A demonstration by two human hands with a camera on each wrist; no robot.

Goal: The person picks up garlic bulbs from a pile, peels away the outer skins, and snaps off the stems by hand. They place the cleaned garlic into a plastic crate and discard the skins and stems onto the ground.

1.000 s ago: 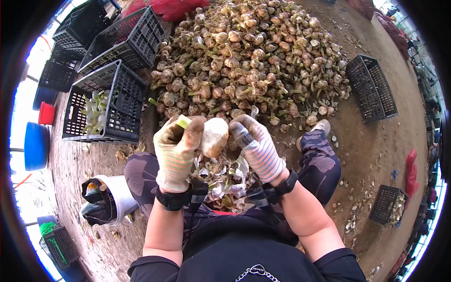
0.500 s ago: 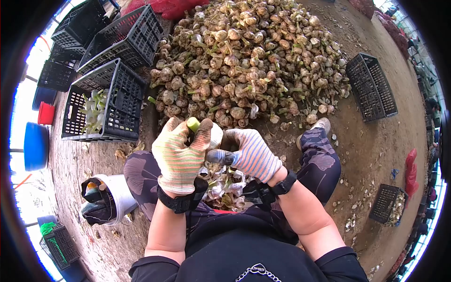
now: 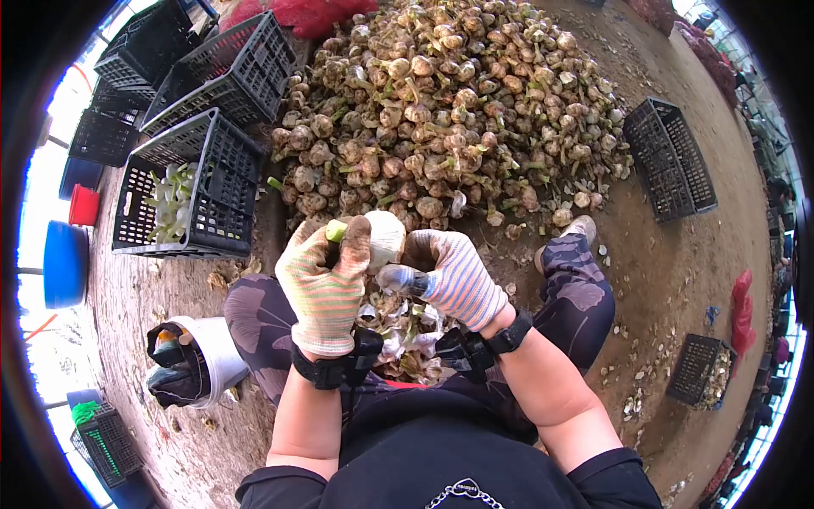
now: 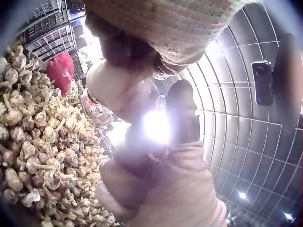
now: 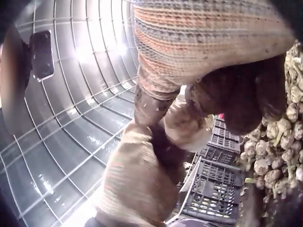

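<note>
In the head view my gloved left hand (image 3: 325, 284) grips a garlic bulb (image 3: 386, 237) between thumb and fingers. The bulb's green stem end (image 3: 337, 230) pokes out above that hand, and its side facing up is mostly white. My right hand (image 3: 458, 278), in a striped glove with dark-stained fingers, pinches the bulb's right side with curled fingers and a thumb below it. In the right wrist view the right thumb (image 5: 151, 106) lies against the bulb (image 5: 187, 127), close to the left thumb. Loose garlic skins (image 3: 411, 335) lie in my lap below both hands.
A large heap of garlic (image 3: 458, 102) lies in front. To the left, a black crate (image 3: 225, 182) holds cleaned bulbs (image 3: 172, 199), beside more stacked crates (image 3: 216, 76). A white bucket (image 3: 222, 360) stands by the left knee. Another black crate (image 3: 670, 157) stands at right.
The bulb has turned in the left hand; a brownish side faced up earlier, a whiter one now. My right hand has moved left and down onto the bulb's side.
</note>
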